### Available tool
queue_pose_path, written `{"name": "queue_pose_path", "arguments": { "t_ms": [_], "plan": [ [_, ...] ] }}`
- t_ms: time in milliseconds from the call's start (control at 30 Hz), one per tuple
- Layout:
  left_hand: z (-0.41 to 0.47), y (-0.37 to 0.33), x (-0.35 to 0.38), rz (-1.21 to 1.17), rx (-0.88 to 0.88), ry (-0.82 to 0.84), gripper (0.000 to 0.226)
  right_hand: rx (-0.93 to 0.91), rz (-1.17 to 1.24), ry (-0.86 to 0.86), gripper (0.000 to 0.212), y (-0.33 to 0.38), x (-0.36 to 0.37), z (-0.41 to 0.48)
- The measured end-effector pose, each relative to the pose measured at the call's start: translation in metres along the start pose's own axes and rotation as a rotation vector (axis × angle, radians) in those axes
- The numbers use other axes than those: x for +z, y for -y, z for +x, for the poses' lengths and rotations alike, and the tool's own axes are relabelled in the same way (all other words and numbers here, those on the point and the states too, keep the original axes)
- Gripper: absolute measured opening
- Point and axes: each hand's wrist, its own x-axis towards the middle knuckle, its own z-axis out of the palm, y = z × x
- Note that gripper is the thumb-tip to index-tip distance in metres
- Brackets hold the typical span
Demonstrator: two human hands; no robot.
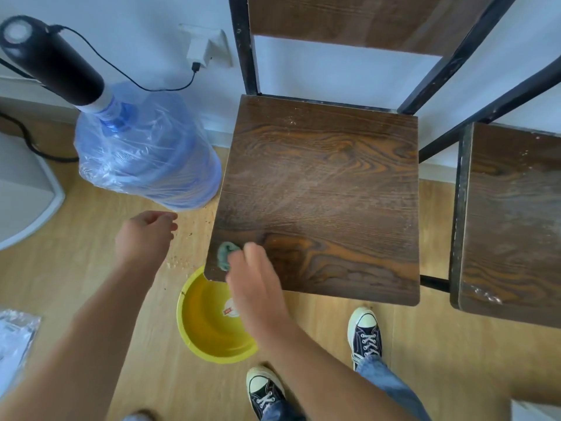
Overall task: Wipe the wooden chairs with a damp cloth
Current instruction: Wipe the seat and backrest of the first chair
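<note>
A dark wooden chair seat [321,183] with a black metal frame fills the middle of the head view. My right hand [258,284] presses a small green-blue cloth [226,253] onto the seat's front left corner; most of the cloth is hidden under my fingers. The wood near that corner looks darker and damp, while the rest shows pale dusty streaks. My left hand [145,235] hovers over the floor left of the chair, fingers loosely curled, holding nothing. A second wooden chair [513,214] stands at the right, dusty and speckled.
A yellow basin [212,344] sits on the floor under the seat's front left corner. A plastic-wrapped blue water jug [145,153] with a black pump stands left of the chair. Crumbs lie on the wooden floor. My two sneakers [364,332] stand in front.
</note>
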Motion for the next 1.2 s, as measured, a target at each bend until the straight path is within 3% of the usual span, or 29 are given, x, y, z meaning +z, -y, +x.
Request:
{"name": "queue_pose_path", "arguments": {
  "t_ms": [67,133,233,300,367,500,600,700,767,867,967,1067,1200],
  "plan": [
    [-0.003,0.001,0.009,-0.006,-0.005,0.071,0.028,0.026,-0.101,0.002,0.019,-0.047,-0.020,-0.024],
    [-0.006,0.005,0.021,0.005,0.026,0.148,0.024,0.103,-0.138,-0.121,0.015,-0.100,-0.055,-0.050],
    [-0.011,0.007,0.035,0.051,0.068,0.224,0.023,0.406,-0.207,-0.211,0.020,-0.167,-0.106,-0.072],
    [-0.012,0.007,0.043,0.087,0.106,0.203,0.023,0.572,-0.204,-0.227,0.017,-0.187,-0.118,-0.071],
    [-0.010,0.010,0.047,0.129,0.122,0.165,0.024,0.595,-0.164,-0.260,0.014,-0.181,-0.111,-0.057],
    [-0.003,0.021,0.047,0.165,0.080,0.109,0.026,0.402,-0.039,-0.298,0.017,-0.120,-0.069,0.009],
    [0.006,0.022,0.046,0.168,-0.003,0.110,0.016,0.054,0.007,-0.208,0.020,-0.061,-0.043,0.065],
    [0.012,0.021,0.048,0.161,-0.085,0.118,0.017,-0.258,-0.091,-0.086,0.023,-0.067,-0.049,0.114],
    [0.014,0.021,0.050,0.140,-0.120,0.113,0.019,-0.125,-0.174,-0.098,0.034,-0.109,-0.070,0.144],
    [0.016,0.024,0.051,0.123,-0.146,0.114,0.020,0.325,-0.211,-0.285,0.036,-0.178,-0.101,0.177],
    [0.024,0.028,0.050,0.094,-0.164,0.137,0.020,0.441,-0.173,-0.339,0.028,-0.180,-0.101,0.206],
    [0.026,0.031,0.050,0.085,-0.171,0.145,0.020,0.315,-0.059,-0.338,0.034,-0.120,-0.072,0.216],
    [0.021,0.032,0.050,0.101,-0.141,0.121,0.021,-0.259,0.070,-0.078,0.034,-0.030,-0.025,0.192]
  ]
}}
